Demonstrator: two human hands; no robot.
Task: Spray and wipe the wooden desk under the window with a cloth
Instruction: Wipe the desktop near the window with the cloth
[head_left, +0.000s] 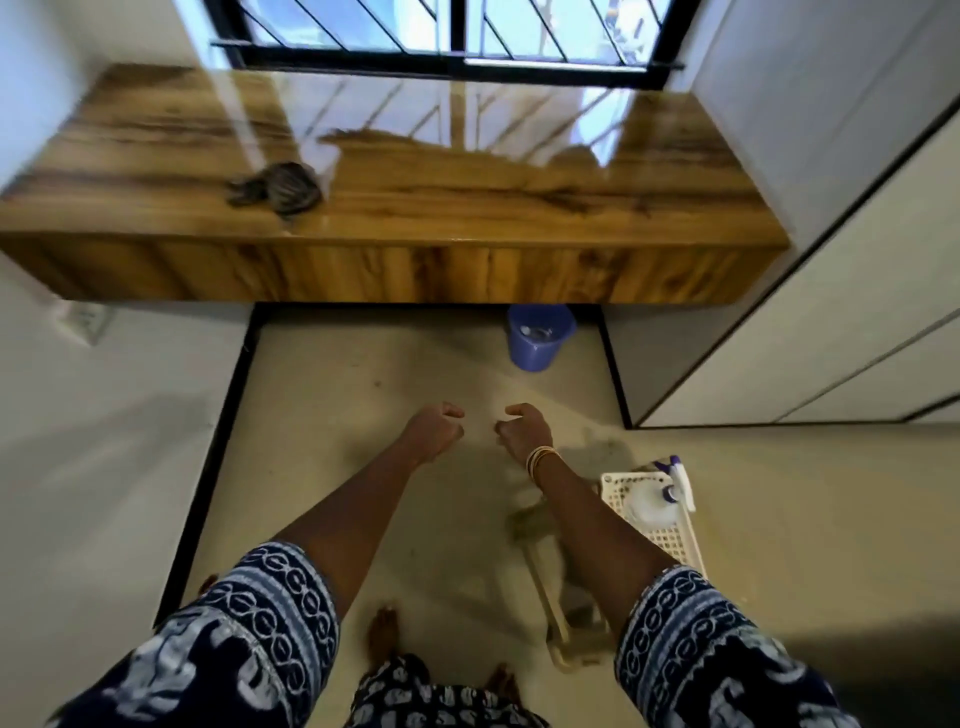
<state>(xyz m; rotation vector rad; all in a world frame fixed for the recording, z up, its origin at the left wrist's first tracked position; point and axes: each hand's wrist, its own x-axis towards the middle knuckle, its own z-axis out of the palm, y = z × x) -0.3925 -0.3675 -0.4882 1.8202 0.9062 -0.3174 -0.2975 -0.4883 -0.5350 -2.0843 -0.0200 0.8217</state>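
Wooden desk (415, 192) is seen ahead under the window, cloth (278, 193) bunched left of centre; spray bottle (662, 501) stands in a basket (670, 540) just beside the right hand (524, 434); left hand (434, 431) likewise loosely curled, nothing held.

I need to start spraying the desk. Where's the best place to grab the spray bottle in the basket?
Probably the neck under the trigger head, from above with the right hand: the spray bottle stands upright in the basket, head sticking out on top.
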